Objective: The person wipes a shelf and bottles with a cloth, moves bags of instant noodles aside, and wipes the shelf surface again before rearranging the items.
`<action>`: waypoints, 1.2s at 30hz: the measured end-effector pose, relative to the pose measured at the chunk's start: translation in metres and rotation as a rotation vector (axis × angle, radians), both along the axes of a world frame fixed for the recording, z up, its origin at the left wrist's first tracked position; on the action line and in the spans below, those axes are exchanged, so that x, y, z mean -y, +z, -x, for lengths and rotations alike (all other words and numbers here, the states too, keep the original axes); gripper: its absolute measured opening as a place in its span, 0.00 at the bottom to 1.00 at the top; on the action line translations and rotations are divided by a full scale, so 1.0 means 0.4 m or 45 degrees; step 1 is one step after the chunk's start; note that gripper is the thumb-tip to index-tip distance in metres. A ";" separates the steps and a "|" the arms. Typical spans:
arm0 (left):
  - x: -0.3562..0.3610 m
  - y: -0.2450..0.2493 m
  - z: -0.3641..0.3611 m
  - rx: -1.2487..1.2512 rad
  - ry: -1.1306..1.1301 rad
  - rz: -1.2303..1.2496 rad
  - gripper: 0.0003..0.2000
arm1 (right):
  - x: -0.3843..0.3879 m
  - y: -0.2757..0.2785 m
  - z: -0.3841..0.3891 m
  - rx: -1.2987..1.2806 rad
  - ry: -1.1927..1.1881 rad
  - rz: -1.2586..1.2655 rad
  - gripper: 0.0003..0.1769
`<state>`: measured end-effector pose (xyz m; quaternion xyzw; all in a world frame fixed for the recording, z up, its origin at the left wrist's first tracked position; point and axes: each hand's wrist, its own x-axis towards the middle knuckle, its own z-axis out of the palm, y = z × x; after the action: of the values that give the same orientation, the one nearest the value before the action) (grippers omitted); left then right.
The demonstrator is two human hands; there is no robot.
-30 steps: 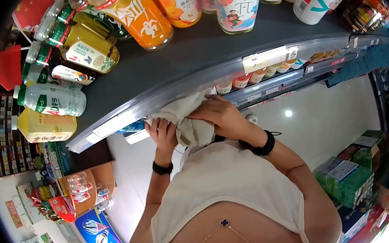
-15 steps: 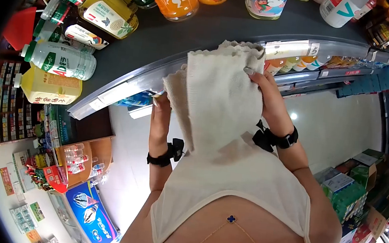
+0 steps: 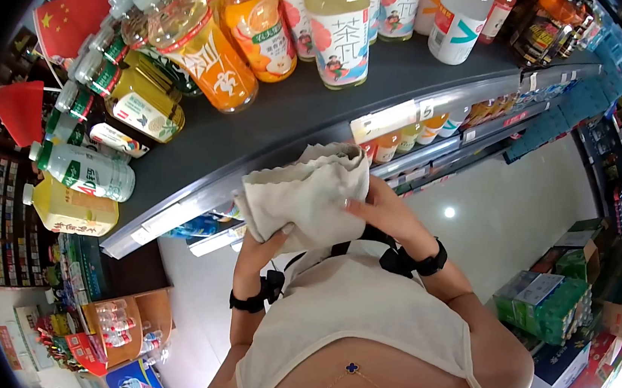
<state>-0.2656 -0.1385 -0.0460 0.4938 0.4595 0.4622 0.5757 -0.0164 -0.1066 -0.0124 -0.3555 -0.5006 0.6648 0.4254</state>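
A folded, off-white cloth (image 3: 303, 197) with a wavy edge is held in front of my chest, just below the front edge of the dark shelf. My left hand (image 3: 261, 253) grips its lower left corner, thumb on top and the other fingers hidden beneath. On the right side, my right hand (image 3: 374, 207) pinches the cloth, its thumb lying on the near face. Both wrists wear black bands.
The dark shelf (image 3: 203, 133) carries several drink bottles, among them an orange soda bottle (image 3: 208, 54) and a tea bottle (image 3: 338, 41). Price tags (image 3: 383, 122) line its edge. Green-wrapped packs (image 3: 545, 306) and cartons stand on the floor at right.
The cloth has been lowered and folded shorter, and now sits nearer my chest. My left hand has moved onto its lower corner. The view has tilted up, showing more of the shelf.
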 end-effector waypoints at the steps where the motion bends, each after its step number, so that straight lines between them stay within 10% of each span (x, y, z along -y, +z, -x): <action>1: 0.008 0.019 0.002 -0.059 0.073 -0.117 0.23 | 0.003 0.020 -0.005 0.055 0.042 -0.179 0.26; 3: 0.039 0.064 0.012 -0.179 0.222 -0.346 0.19 | 0.006 0.062 -0.014 0.165 0.124 -0.531 0.27; 6: 0.071 0.098 0.047 -1.234 0.585 -1.144 0.13 | -0.017 0.127 -0.010 0.200 0.111 -1.289 0.24; 9: 0.038 0.257 -0.035 -1.323 0.910 -2.019 0.10 | -0.045 0.160 -0.016 0.455 -0.006 -1.756 0.19; 15: -0.105 0.050 -0.105 -1.364 0.596 -1.175 0.11 | -0.120 0.111 -0.074 1.056 -0.237 -1.793 0.17; 21: -0.154 -0.204 -0.267 -1.381 0.580 -1.676 0.21 | -0.159 0.063 -0.194 0.861 -0.359 -1.817 0.11; 36: -0.296 -0.071 -0.772 -1.198 0.415 -1.539 0.24 | -0.208 0.001 -0.614 0.978 -0.791 -1.445 0.17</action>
<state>0.0432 -0.0203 -0.0745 0.7919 0.3906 0.4528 -0.1233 0.2291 -0.0232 -0.0120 -0.4135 -0.7562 -0.0167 0.5068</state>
